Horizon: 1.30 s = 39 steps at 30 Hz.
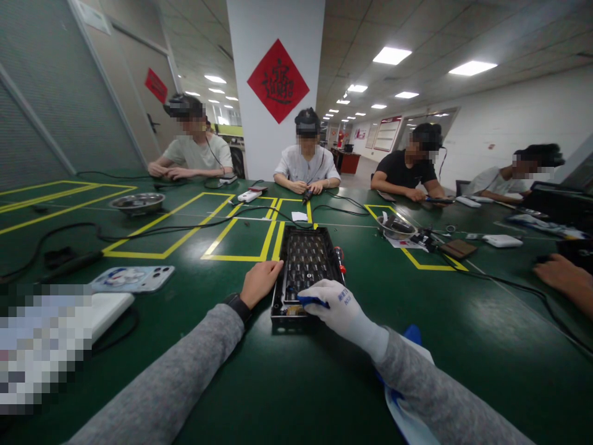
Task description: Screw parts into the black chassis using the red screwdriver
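A black perforated tray-like device (306, 254) lies on the green table in front of me. My bare left hand (259, 281) rests against its left edge, fingers curled on the rim. My right hand (337, 307), in a white glove, sits over the near right part of the device and pinches a small blue object (313, 301) against it. A red-handled screwdriver (339, 258) lies along the device's right side.
A phone (133, 279) lies to my left, with black cables (92, 238) beyond it. Metal bowls stand at the far left (138, 202) and the right (395, 227). Several people sit across the table; another person's hand (563, 279) rests at the right. Blue-and-white cloth (407, 402) lies under my right arm.
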### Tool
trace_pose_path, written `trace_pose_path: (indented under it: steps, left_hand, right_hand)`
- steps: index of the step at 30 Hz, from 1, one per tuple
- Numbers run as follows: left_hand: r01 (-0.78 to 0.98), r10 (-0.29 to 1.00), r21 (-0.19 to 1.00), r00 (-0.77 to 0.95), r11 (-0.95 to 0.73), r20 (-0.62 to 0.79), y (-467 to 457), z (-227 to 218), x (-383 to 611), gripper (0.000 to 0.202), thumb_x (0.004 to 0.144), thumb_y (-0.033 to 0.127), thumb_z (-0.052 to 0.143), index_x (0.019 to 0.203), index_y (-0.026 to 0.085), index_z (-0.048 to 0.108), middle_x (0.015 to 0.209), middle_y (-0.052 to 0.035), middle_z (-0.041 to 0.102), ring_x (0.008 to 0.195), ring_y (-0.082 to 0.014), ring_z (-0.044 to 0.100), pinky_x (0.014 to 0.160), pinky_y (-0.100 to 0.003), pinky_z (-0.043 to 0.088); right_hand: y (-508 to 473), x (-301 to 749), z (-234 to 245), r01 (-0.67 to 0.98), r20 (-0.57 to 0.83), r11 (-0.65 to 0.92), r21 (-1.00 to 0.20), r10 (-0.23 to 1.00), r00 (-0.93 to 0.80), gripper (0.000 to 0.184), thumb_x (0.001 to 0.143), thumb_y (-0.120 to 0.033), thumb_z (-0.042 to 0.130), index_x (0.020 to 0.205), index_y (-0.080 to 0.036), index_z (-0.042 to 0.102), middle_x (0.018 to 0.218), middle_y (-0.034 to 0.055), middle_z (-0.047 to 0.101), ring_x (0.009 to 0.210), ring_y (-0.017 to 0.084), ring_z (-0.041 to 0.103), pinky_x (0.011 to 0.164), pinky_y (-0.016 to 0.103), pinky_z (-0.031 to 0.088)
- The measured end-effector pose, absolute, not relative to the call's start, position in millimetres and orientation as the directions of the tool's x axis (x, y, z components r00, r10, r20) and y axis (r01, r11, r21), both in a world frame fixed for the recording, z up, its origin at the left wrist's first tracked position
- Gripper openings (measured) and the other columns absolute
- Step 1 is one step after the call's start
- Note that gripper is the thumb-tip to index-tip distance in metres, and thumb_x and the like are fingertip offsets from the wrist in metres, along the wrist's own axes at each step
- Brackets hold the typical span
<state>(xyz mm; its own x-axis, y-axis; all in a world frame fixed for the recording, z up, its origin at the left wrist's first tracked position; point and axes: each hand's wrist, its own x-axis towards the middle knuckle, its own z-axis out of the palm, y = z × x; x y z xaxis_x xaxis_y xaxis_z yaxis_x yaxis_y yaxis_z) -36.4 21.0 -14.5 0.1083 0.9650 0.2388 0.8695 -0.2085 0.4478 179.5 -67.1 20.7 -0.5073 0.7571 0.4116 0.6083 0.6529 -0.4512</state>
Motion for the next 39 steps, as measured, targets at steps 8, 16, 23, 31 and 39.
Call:
trace_pose_path:
  steps: [8, 16, 23, 31, 39]
  left_hand:
    - [0.868, 0.962, 0.448, 0.109, -0.214, 0.249, 21.1, -15.3, -36.5, 0.053, 0.089, 0.049, 0.023, 0.066, 0.019, 0.059, 0.075, -0.0041, 0.064, 0.07, -0.016, 0.057, 0.057, -0.023, 0.029]
    - [0.867, 0.962, 0.448, 0.112, -0.217, 0.25, 21.2, -15.9, -36.6, 0.053, 0.089, 0.049, 0.023, 0.068, 0.019, 0.06, 0.077, -0.0041, 0.065, 0.069, -0.0159, 0.056, 0.055, -0.023, 0.028]
    - [0.879, 0.966, 0.433, 0.1, -0.197, 0.237, 19.5, -12.2, -34.8, 0.052, 0.09, 0.048, 0.024, 0.068, 0.018, 0.061, 0.077, -0.0045, 0.065, 0.07, -0.0159, 0.056, 0.055, -0.023, 0.027]
    - [0.875, 0.968, 0.442, 0.101, -0.196, 0.229, 18.9, -11.0, -33.9, 0.052, 0.09, 0.048, 0.025, 0.068, 0.018, 0.061, 0.077, -0.0045, 0.065, 0.07, -0.0157, 0.056, 0.056, -0.023, 0.027]
    - [0.869, 0.964, 0.448, 0.11, -0.211, 0.24, 18.9, -11.4, -34.7, 0.052, 0.09, 0.048, 0.024, 0.068, 0.019, 0.061, 0.078, -0.004, 0.065, 0.07, -0.0155, 0.056, 0.055, -0.023, 0.027]
  right_hand:
    - [-67.6, 179.1, 23.3, 0.6, 0.399, 0.656, -0.457, 0.754, -0.522, 0.023, 0.081, -0.027, 0.057, 0.103, -0.027, 0.064, 0.098, 0.0006, 0.065, 0.089, 0.013, 0.057, 0.083, 0.028, 0.043]
    - [-68.2, 177.0, 27.5, 0.597, 0.368, 0.657, -0.46, 0.753, -0.545, 0.023, 0.08, -0.029, 0.059, 0.102, -0.027, 0.065, 0.096, -0.0007, 0.066, 0.088, 0.012, 0.058, 0.082, 0.026, 0.043]
    - [-69.1, 178.5, 24.1, 0.599, 0.412, 0.634, -0.49, 0.774, -0.481, 0.022, 0.08, -0.027, 0.059, 0.101, -0.026, 0.066, 0.097, 0.0012, 0.066, 0.088, 0.014, 0.059, 0.082, 0.03, 0.045]
    - [-70.3, 178.3, 20.6, 0.635, 0.445, 0.654, -0.413, 0.752, -0.485, 0.021, 0.078, -0.026, 0.061, 0.098, -0.028, 0.067, 0.097, -0.001, 0.068, 0.088, 0.013, 0.059, 0.081, 0.029, 0.044]
    - [-69.5, 177.4, 21.1, 0.627, 0.416, 0.665, -0.406, 0.745, -0.521, 0.02, 0.082, -0.028, 0.056, 0.1, -0.026, 0.065, 0.096, -0.0005, 0.068, 0.09, 0.014, 0.06, 0.084, 0.03, 0.042]
